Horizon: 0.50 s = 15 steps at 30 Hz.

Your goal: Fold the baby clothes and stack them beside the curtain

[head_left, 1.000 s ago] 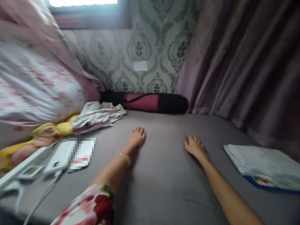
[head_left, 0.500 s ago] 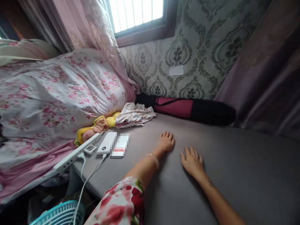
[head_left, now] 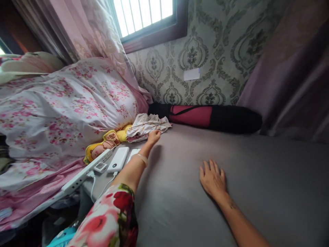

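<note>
My left hand [head_left: 153, 137] reaches forward across the grey bed sheet [head_left: 195, 212] to the edge of a crumpled white floral cloth [head_left: 146, 126]. Its fingers curl at the cloth's edge; whether they grip it is unclear. A pale bangle sits on that wrist, and a floral sleeve covers the upper arm. My right hand [head_left: 212, 179] lies flat on the sheet with its fingers spread, holding nothing.
A white power bank [head_left: 118, 160], a small charger [head_left: 100, 167] and a white power strip [head_left: 84, 171] lie at the bed's left edge. A yellow plush toy [head_left: 102, 145] leans on a flowered quilt [head_left: 64, 106]. A pink-and-black rolled bag [head_left: 205, 117] lies by the wall. Curtains hang on the right.
My left hand has moved forward and left, from flat on the sheet to the crumpled cloth. My right hand stays flat. The view has shifted slightly.
</note>
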### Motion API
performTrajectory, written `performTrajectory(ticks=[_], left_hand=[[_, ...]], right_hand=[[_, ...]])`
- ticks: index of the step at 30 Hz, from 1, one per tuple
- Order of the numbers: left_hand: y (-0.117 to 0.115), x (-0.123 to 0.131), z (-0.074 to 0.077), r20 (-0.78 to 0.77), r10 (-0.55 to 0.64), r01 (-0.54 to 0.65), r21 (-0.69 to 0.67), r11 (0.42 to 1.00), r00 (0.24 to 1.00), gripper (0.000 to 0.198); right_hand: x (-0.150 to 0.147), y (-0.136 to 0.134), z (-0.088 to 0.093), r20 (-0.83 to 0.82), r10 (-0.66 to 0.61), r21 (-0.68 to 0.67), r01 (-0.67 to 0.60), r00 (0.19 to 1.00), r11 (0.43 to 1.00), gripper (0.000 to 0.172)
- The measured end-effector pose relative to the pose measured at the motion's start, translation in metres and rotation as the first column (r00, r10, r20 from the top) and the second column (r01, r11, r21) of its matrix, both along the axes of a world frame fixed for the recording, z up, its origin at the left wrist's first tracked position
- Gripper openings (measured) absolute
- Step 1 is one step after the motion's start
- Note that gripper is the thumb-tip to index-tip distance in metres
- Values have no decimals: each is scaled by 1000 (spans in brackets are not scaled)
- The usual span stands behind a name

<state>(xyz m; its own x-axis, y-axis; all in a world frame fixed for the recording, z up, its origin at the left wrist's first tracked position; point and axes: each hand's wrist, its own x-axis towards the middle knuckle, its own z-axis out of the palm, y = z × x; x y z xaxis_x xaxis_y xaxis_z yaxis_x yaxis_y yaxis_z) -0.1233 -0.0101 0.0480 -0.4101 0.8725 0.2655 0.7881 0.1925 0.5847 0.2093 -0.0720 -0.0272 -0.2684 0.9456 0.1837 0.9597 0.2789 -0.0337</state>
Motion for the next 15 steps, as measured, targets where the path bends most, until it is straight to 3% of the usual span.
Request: performTrajectory(ticks=[2,5,7,9,12,15], left_hand=[[-9,-31,15,-13,165,-164,53,985,986,27],[-26,-69,31,-10,385,-381,118,917,923,30],[-36,-89,37,7,502,-497,146,855,865,35],[-44,-105,38,100,628,-636,155,756,771,39],[-50,-123,36,192,668,-691,100,716,719,37],[-51,-131,32,242,593,-625,84,776,768,27]], right_hand=[[0,-1,1,-6,3,3,-3,1000,1000,52],[-1,-3,3,-21,8,-1,-8,1000,1000,52],[-1,-3,4,-38,4,-14,-5,999,1000,52],[-1,-3,4,-52,-2,-34,0,999,999,52],[-1,-3,5,-61,-6,-46,3,998,999,52],[-1,-3,5,-77,-1,-35,-1,997,999,52]])
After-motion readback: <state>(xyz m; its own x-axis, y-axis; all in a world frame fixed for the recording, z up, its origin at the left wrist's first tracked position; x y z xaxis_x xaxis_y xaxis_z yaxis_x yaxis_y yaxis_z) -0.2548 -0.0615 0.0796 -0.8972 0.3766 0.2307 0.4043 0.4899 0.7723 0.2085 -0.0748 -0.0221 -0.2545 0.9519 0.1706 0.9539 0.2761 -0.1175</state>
